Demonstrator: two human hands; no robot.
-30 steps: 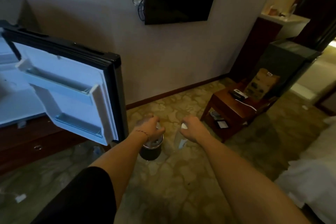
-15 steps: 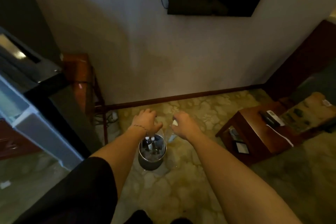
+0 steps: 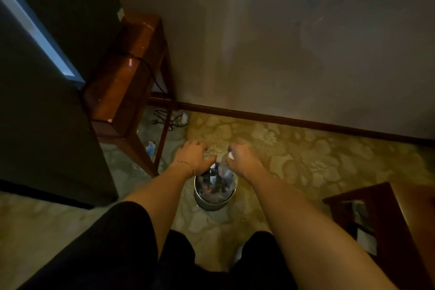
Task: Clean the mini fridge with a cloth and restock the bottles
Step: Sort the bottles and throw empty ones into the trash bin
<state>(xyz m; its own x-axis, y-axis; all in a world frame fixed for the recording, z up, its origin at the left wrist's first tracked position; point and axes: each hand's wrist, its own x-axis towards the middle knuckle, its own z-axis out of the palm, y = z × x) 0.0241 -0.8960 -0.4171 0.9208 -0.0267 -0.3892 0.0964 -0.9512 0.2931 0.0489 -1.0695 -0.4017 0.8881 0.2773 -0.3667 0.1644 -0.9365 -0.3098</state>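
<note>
A small round metal bin (image 3: 213, 203) stands on the patterned carpet between my arms, with several bottles (image 3: 213, 175) upright inside it. My right hand (image 3: 240, 160) grips the top of a clear plastic bottle (image 3: 224, 169) with a white cap, holding it over the bin's right side. My left hand (image 3: 193, 155) hovers palm down over the bin's left rim, fingers loosely spread and holding nothing that I can see. The mini fridge's open door (image 3: 47, 106) fills the left edge, dark outside with a pale inner strip. No cloth is in view.
A wooden stand (image 3: 131, 73) sits in the corner beside the fridge door, with cables (image 3: 169, 120) on the floor under it. A low wooden table (image 3: 388, 231) is at the lower right. A wall with a dark skirting board runs behind the bin.
My view has swung down and left, so the fridge door now shows mostly its dark outer side. Both hands stay over the bin, the right still holding the clear bottle.
</note>
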